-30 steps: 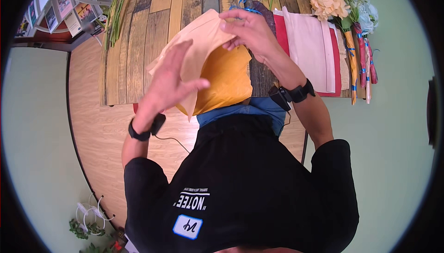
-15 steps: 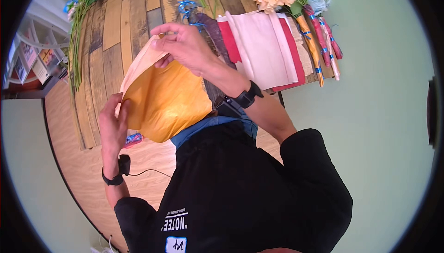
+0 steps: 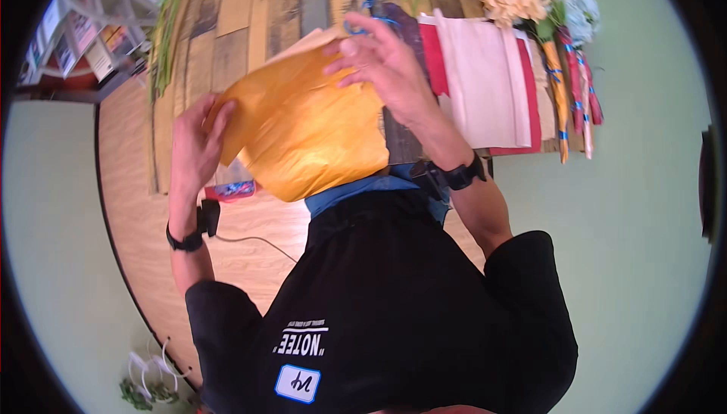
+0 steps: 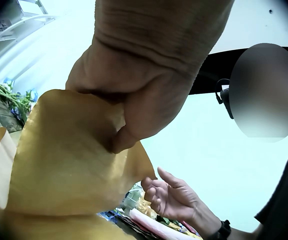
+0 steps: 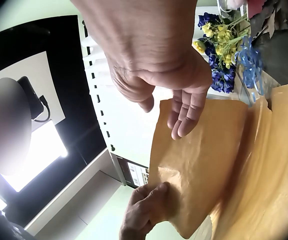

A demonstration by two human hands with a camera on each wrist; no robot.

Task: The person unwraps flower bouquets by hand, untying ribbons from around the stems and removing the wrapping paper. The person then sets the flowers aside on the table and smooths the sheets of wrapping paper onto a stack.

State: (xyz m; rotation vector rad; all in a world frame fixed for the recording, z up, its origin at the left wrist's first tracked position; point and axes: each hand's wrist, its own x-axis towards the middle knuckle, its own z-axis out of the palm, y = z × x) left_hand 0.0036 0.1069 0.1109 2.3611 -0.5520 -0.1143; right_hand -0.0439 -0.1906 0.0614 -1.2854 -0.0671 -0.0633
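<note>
The left hand pinches orange paper, the right hand spread near its edge.

In the head view, even, fairly bright light is falling over the table; the paper is catching a soft sheen, and the floor is glowing pale towards 8 o'clock. The shirt is sinking into near-black. The lens is bowing straight lines, black is rounding off the corners, and the table's far edge is looking slightly soft. In the left wrist view, the left hand is showing dark against a washed-out wall, and a blurred grey oval is sitting at 3 o'clock. In the right wrist view, a white panel is glaring between 8 and 9 o'clock.
</note>
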